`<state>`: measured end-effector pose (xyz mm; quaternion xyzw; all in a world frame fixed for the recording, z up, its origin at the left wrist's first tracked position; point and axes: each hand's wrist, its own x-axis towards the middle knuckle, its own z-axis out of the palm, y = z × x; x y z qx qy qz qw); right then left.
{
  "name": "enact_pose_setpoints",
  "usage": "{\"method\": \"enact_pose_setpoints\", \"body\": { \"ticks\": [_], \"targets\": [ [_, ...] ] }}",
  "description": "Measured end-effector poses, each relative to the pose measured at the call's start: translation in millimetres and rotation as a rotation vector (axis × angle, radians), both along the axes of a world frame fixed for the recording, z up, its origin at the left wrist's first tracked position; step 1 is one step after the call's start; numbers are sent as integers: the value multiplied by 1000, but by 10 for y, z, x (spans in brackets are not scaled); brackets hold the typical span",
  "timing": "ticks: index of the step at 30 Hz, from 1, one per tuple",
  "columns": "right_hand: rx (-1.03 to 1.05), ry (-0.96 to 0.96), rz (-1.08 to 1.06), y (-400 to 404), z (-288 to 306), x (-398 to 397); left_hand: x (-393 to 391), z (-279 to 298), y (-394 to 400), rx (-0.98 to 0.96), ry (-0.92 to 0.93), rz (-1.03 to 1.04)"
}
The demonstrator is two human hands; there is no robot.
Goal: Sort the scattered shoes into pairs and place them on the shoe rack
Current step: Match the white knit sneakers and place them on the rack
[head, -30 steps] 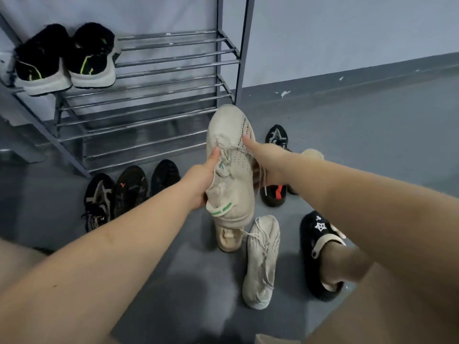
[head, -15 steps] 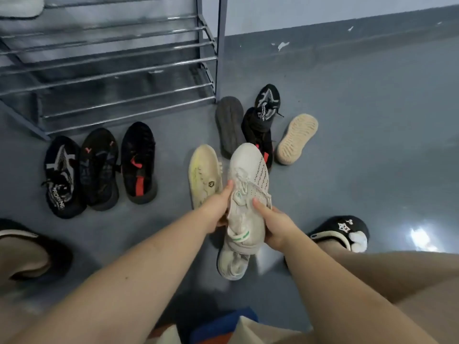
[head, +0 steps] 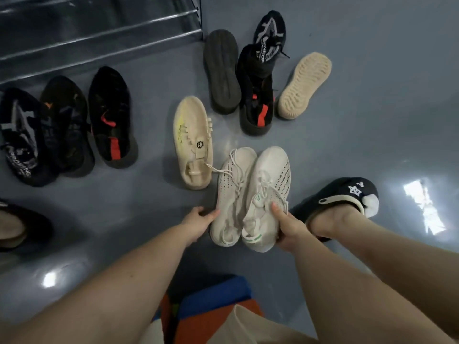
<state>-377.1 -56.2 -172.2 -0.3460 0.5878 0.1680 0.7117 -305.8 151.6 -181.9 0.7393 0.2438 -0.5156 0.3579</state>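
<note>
White knit sneakers point(head: 250, 194) lie side by side between the hands, on or just above the floor; the view leaves that unclear. The left hand point(head: 198, 218) curls against the left shoe's heel edge; the right hand point(head: 288, 228) pinches the right shoe's collar. They look light and soft, best gripped at the firmer heels.

- two white sneakers point(head: 250, 194): black dotted rows, green heel mark;
- cream shoe point(head: 193, 142): yellow tinge;
- black shoes point(head: 111, 117): red-orange patches;
- floor point(head: 372, 120): grey-blue
</note>
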Motion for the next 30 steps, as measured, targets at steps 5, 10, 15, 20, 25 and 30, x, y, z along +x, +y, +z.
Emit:
{"method": "enact_pose_setpoints", "body": {
  "ticks": [5, 10, 15, 20, 25, 30],
  "targets": [
    [-8, 13, 1, 12, -80, -74, -57, -127, -163, -114, 136, 203],
    [-16, -1, -23, -22, -70, -77, -165, -164, -301, -196, 249, 398],
    [51, 10, -32, -88, 13, -48, -131, -104, -327, -204, 154, 402],
    [67, -37, 8, -100, 223, 37, -55, 58, -295, -299, 88, 458],
    [16, -150, 42, -21, 576, 262, 82, 325, -210, -419, 58, 553],
    [-100, -266, 91, 58, 975, 490, 295, 663, -117, -589, 11, 737]
  ]
}}
